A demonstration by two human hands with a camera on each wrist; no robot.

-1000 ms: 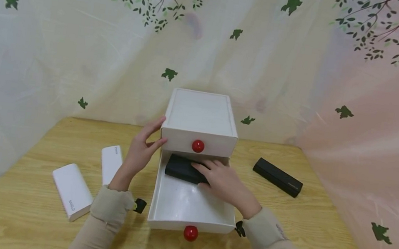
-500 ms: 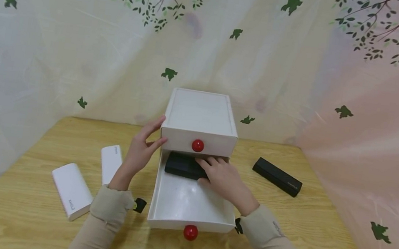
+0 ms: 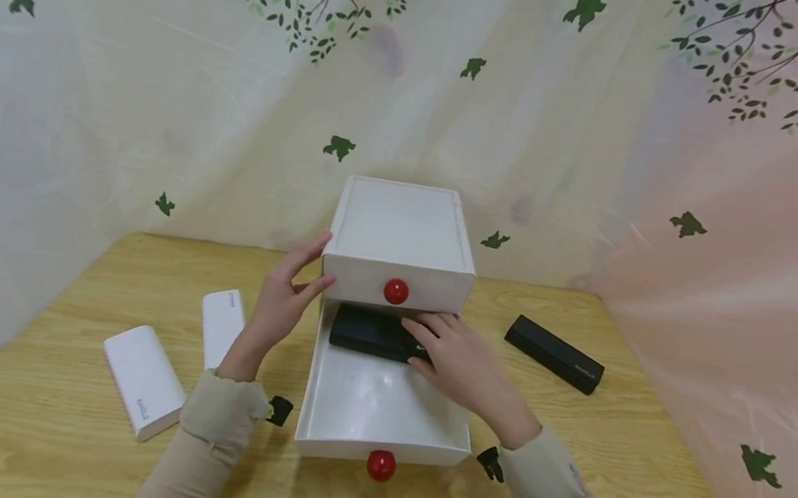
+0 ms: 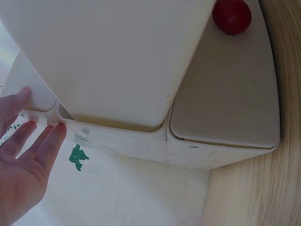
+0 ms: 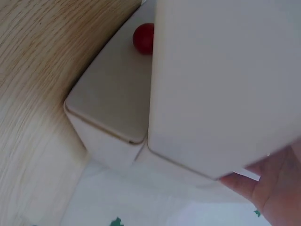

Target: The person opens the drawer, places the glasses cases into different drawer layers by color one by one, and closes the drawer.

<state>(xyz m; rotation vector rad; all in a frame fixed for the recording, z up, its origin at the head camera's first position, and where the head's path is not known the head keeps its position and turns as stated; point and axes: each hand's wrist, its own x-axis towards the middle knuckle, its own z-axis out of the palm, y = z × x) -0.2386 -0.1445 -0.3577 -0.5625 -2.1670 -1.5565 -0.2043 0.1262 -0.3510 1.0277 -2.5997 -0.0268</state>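
Observation:
A white drawer unit (image 3: 397,219) with red round knobs stands in the middle of the head view. Its pulled-out drawer (image 3: 378,406) holds a black power bank (image 3: 367,332) near the back, partly under the upper tier. My right hand (image 3: 458,364) reaches into this drawer, fingers at the power bank's right end, fingertips partly hidden under the upper tier. My left hand (image 3: 277,300) rests on the unit's left front corner, thumb on the front and fingers along the side. In the left wrist view, those fingers (image 4: 59,134) touch the unit's edge.
Two white power banks (image 3: 142,383) lie on the wooden table (image 3: 41,437) to the left, one partly behind my left wrist. Another black power bank (image 3: 555,354) lies to the right. A lower drawer (image 4: 230,89) sits closed below the pulled-out one. A leaf-patterned curtain (image 3: 418,100) hangs behind.
The black power bank in the drawer has moved slightly back. My right hand has since shifted right along it, uncovering more of its top. My left hand stays in place.

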